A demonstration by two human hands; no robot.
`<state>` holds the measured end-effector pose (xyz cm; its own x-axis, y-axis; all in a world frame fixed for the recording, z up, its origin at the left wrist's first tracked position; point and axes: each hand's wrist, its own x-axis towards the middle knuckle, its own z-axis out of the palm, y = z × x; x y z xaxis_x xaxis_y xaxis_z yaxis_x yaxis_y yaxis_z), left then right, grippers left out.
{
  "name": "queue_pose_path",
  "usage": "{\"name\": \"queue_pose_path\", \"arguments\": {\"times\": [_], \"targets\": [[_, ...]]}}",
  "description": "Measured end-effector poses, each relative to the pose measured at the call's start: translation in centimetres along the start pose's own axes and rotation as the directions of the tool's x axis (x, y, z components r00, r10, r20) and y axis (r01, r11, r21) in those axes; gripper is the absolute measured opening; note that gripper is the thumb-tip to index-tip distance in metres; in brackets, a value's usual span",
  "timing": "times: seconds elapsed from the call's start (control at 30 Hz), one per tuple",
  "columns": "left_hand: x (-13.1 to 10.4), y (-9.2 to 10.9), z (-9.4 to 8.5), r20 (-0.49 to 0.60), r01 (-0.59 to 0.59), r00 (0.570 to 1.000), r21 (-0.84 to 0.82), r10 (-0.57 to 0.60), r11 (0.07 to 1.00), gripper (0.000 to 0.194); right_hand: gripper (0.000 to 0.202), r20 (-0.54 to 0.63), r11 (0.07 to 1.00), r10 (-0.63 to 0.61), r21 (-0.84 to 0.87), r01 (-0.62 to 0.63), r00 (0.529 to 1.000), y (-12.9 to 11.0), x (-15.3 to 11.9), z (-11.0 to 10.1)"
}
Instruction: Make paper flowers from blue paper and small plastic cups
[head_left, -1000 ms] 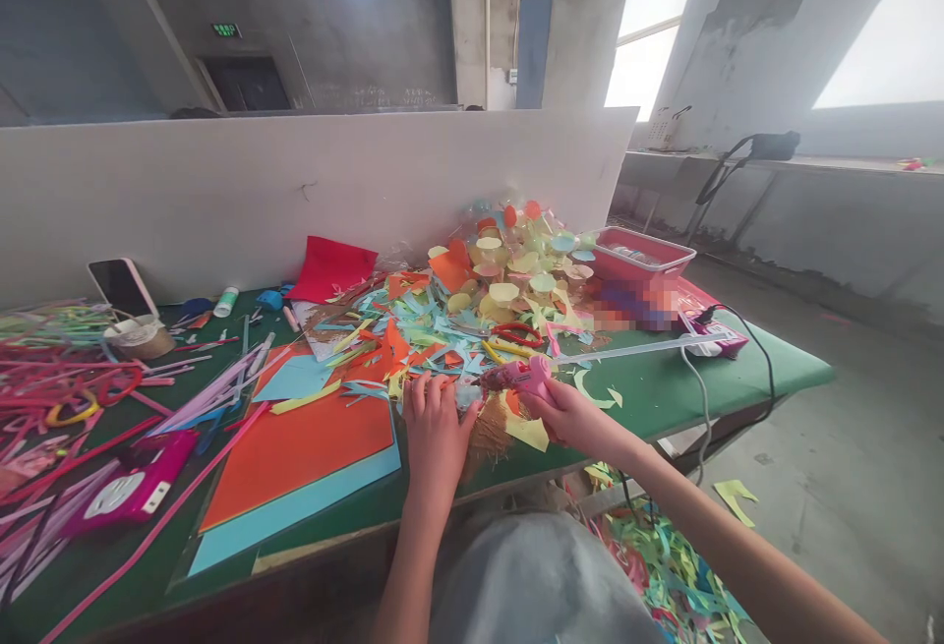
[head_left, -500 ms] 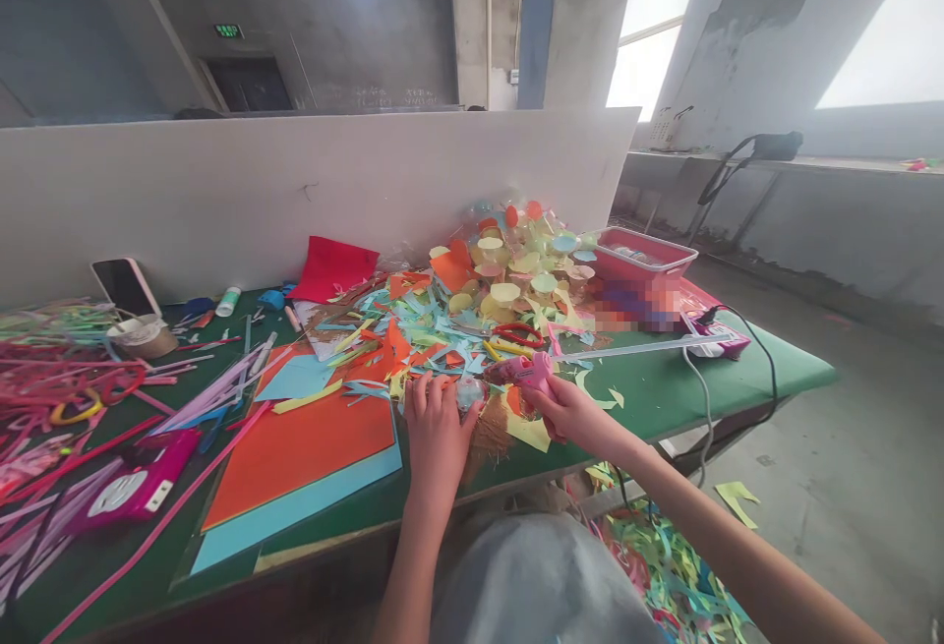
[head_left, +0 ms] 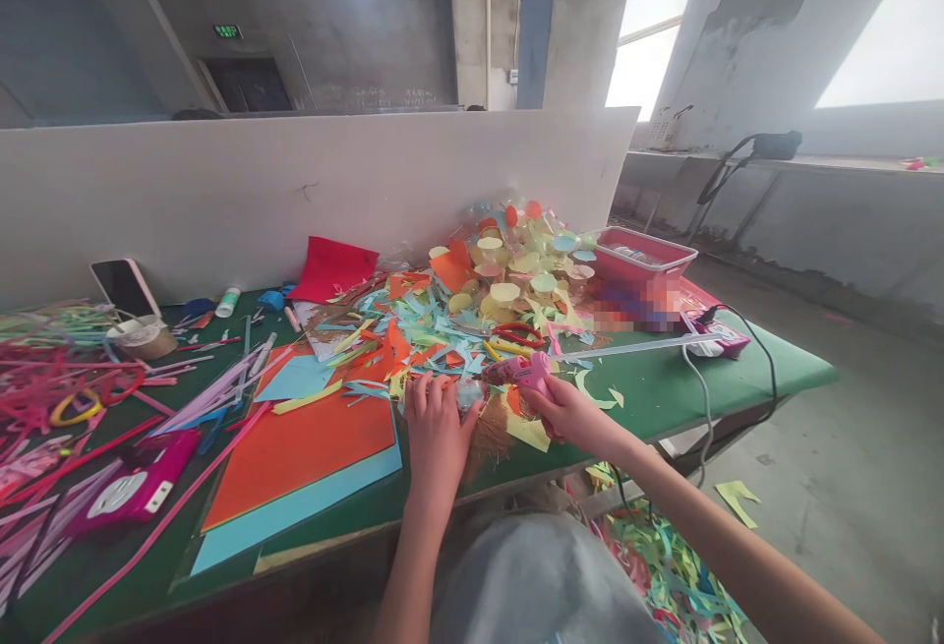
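My right hand (head_left: 571, 416) is wrapped round the handle of a pink glue gun (head_left: 537, 371), its nozzle pointing left. A long translucent glue stick (head_left: 634, 347) runs out of the gun's back. Just left of the nozzle, my left hand (head_left: 437, 418) is closed round a small clear plastic piece (head_left: 470, 393), possibly a cup or bottle part; most of it is hidden by the fingers. The nozzle is close to the plastic, but whether they touch I cannot tell. Brown fibres (head_left: 493, 428) lie beneath. Red-handled scissors or pliers (head_left: 518, 333) rest behind the gun.
Paper scraps (head_left: 442, 320) cover the table's middle, with a pile of clear plastic pieces and paper discs (head_left: 505, 292) behind. Orange sheets (head_left: 310, 447), pink strips (head_left: 125, 570) and a phone (head_left: 125, 287) are on the left. A pink basket (head_left: 649, 259) and grey cable (head_left: 700, 408) are on the right.
The glue gun and my right hand have shifted very slightly left. My left hand stays round the plastic piece.
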<state>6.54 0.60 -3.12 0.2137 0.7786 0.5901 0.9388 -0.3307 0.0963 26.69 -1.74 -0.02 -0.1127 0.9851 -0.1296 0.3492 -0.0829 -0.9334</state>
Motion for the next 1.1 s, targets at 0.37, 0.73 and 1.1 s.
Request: {"name": "queue_pose_path", "arguments": {"times": [0.37,0.73,1.1], "targets": [[-0.05,0.02,0.02,0.013,0.004,1.0,-0.005,-0.004,1.0,0.026,0.039,0.004,1.0,0.003,0.007,-0.003,1.0,-0.16,0.05,0.12],[-0.03,-0.12,0.06,0.002,-0.009,1.0,-0.011,0.009,1.0,0.024,0.039,0.007,1.0,-0.012,0.017,0.012,1.0,-0.25,0.47,0.51],[-0.04,-0.05,0.07,-0.006,-0.011,1.0,-0.016,0.011,1.0,0.023,0.042,0.016,1.0,-0.01,0.012,0.01,1.0,-0.02,0.53,0.53]]}}
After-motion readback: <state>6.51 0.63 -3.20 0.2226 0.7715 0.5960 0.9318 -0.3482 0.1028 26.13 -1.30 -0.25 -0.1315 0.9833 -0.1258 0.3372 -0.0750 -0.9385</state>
